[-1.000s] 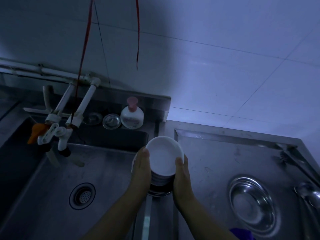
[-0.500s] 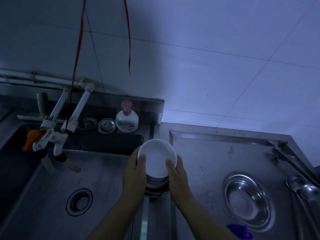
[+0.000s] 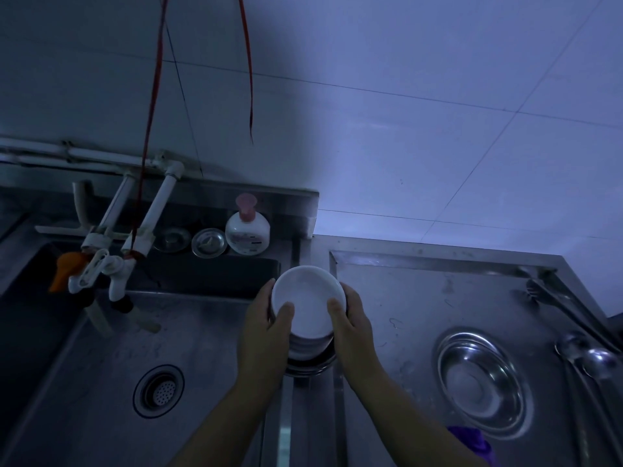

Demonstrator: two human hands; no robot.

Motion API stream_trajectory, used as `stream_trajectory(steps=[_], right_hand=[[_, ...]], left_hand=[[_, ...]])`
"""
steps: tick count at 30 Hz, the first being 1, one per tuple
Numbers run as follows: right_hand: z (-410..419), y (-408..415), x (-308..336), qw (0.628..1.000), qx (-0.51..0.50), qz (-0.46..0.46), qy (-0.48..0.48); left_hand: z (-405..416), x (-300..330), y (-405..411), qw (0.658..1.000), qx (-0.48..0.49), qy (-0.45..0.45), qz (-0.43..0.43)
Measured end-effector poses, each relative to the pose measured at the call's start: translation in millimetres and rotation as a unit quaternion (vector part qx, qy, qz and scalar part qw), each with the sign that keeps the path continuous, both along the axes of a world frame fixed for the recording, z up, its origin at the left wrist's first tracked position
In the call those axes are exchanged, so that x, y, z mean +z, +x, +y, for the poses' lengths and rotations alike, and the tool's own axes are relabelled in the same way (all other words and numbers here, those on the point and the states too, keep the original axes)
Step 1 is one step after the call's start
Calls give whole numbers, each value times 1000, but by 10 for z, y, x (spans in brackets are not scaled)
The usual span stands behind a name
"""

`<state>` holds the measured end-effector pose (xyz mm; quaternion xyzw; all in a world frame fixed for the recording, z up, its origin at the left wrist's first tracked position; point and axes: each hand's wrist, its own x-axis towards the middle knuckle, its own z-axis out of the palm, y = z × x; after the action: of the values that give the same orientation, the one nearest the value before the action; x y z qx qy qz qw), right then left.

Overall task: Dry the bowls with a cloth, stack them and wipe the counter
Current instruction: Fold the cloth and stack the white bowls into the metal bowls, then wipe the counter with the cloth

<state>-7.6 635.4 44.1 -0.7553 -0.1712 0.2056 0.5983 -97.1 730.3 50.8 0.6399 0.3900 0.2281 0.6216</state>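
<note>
We hold a stack of round white ceramic bowls (image 3: 308, 306) in both hands above the steel ridge between the sink basin and the worktop, close to frame centre. The left hand (image 3: 264, 335) wraps the stack from 9 o'clock, its thumb lying over the rim of the top bowl. The right hand (image 3: 354, 326) does the same from 3 o'clock, thumb likewise on the rim. Each grip is closed round the stack, so neither hand is free. At the base of the stack a darker, metallic-looking bowl shows; we cannot tell its material for certain in this dim light.

Step in hand, as we judge it: carrying or placing the stack. No bowl is being dried at this moment, since no cloth is in either hand. Whether the bowls are wet we cannot tell.

At 4 o'clock from the stack, a purple cloth-like object (image 3: 472, 444) lies at the frame's lower edge on the stainless steel worktop (image 3: 404, 298), just beside a shallow round steel bowl (image 3: 483, 382). Steel ladles (image 3: 586, 358) lie at the worktop's right edge. The stainless steel sink basin (image 3: 101, 365) is at 8 o'clock, and a white pump bottle with a pink top (image 3: 247, 230) stands on the ledge at 12 o'clock.

The next move calls for setting the stack down level on the worktop, keeping both grips even so the stack does not lean, then freeing one hand to reach for the purple object.
</note>
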Motion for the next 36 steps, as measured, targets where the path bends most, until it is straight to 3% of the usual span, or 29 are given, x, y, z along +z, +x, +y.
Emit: stream_trajectory(steps=[5,10,15,18,22,28,30,34,36], right_hand=[[-9,-21,13,1000,6,-17,3],[-67,-25,4,999,2,-35,0],[-370,-23,40,994,-6,-97,-52],[-728,-17,69,977,23,-179,-115],[-1328,-10,40,955,52,-243,-163],[-2585,14,-427,923,87,-250,-280],[-3029,-3,-665,892,121,-268,-343],[-3576,-61,-1073,792,220,-329,-465],[-3635,-86,-1243,771,257,-336,-476]], left_hand=[[-19,-6,-19,998,-1,53,25],[-67,66,-68,984,-11,171,47],[-272,241,-171,924,-46,373,70],[-485,302,-186,896,-79,430,79],[-867,267,-156,884,-128,447,48],[-1586,-131,-130,862,-241,434,105],[-1837,-310,-146,856,-265,427,125],[-2261,-660,-217,861,-271,388,184],[-2394,-776,-298,874,-250,356,216]])
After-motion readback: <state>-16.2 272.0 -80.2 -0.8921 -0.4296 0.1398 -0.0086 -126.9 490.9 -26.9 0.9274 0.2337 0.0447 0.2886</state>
